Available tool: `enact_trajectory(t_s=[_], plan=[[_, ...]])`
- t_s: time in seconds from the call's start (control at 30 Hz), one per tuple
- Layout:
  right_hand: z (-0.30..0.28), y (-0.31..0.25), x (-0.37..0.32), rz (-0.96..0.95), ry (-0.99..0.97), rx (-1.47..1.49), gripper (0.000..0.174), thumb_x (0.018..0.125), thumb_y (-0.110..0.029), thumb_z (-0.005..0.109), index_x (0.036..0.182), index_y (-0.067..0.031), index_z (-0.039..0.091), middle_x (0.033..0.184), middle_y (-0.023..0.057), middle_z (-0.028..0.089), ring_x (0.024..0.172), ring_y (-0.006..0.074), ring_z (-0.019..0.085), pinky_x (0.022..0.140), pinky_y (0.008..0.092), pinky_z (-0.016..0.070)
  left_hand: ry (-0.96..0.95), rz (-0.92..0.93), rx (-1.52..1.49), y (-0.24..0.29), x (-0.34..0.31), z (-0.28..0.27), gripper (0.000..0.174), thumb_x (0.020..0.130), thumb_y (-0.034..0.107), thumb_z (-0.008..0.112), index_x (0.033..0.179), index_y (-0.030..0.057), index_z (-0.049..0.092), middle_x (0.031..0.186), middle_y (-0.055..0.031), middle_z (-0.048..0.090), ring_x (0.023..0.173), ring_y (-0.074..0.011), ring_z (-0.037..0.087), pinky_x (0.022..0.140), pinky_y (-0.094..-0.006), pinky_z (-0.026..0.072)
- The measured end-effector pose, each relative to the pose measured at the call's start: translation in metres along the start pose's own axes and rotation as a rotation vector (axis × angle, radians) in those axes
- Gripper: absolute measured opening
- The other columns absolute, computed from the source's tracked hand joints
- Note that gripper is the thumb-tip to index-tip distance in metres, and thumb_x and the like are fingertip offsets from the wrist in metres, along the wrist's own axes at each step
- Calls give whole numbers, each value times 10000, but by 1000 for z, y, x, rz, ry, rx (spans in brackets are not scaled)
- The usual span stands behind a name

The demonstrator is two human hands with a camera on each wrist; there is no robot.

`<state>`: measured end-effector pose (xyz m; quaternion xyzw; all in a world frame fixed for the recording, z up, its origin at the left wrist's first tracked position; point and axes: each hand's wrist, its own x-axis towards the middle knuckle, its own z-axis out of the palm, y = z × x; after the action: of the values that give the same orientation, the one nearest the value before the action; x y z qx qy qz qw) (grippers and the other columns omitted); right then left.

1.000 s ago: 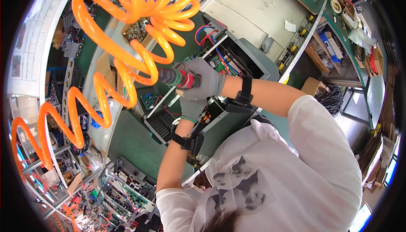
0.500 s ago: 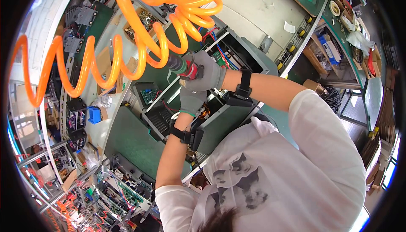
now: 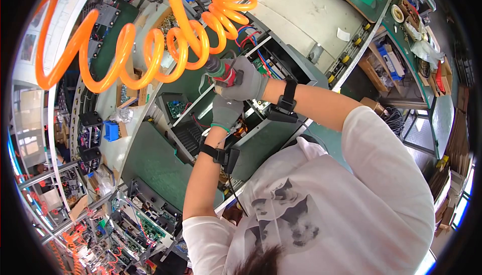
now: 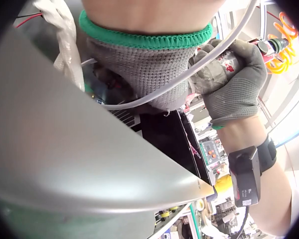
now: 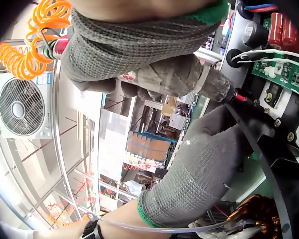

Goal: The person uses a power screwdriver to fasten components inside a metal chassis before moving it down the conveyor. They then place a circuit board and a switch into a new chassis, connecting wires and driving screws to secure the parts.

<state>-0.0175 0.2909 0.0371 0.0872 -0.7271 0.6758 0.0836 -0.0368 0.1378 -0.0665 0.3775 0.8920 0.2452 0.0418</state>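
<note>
Gloved in grey, my right hand (image 3: 246, 77) grips a red and green air screwdriver (image 3: 224, 73), whose taped body (image 5: 174, 74) shows in the right wrist view. Its bit points down into an open metal chassis (image 3: 271, 142), close to several brass screws. Just below the tool, my gloved left hand (image 5: 194, 169) reaches into the chassis, fingers at the edge of a black plastic part (image 5: 261, 149); its fingertips are hidden behind that part. A green circuit board (image 5: 284, 74) with red capacitors lies beside the bit, and a copper coil (image 5: 256, 211) sits under the left wrist.
An orange coiled air hose (image 3: 120, 56) hangs across the left above the bench. A white cable (image 4: 164, 89) passes over the left glove. Blue bin (image 3: 111, 131) and cartons stand on the left bench; a pale roller conveyor section (image 3: 301, 11) lies beyond the chassis.
The orange hose has swung upward, its coils bunching closer together. Both hands have shifted slightly up the head view, the right hand keeping its grip on the air screwdriver.
</note>
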Motion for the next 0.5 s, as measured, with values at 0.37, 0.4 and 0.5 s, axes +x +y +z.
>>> enact_trajectory(t_s=[0.37,0.4,0.5], plan=[[5,10,0,-77,37,-9,305,656,-122,705,929,-15,621,633,40,579,552,80,504,544,255,444,-137,-67,177,12,3,-19,180,817,218,527,928,143,647,895,-72,672,855,-284,640,699,-400,509],[5,11,1,-103,26,34,302,656,-118,705,928,-15,620,629,35,577,552,79,503,544,256,442,-80,-28,201,10,3,-16,187,821,230,527,939,153,648,910,-65,672,865,-286,638,710,-402,508],[7,12,1,-66,51,22,291,662,-102,695,928,-12,619,656,34,591,570,74,516,558,253,454,-71,47,296,1,6,-8,206,830,256,522,967,165,646,945,-60,670,888,-292,632,734,-406,506]])
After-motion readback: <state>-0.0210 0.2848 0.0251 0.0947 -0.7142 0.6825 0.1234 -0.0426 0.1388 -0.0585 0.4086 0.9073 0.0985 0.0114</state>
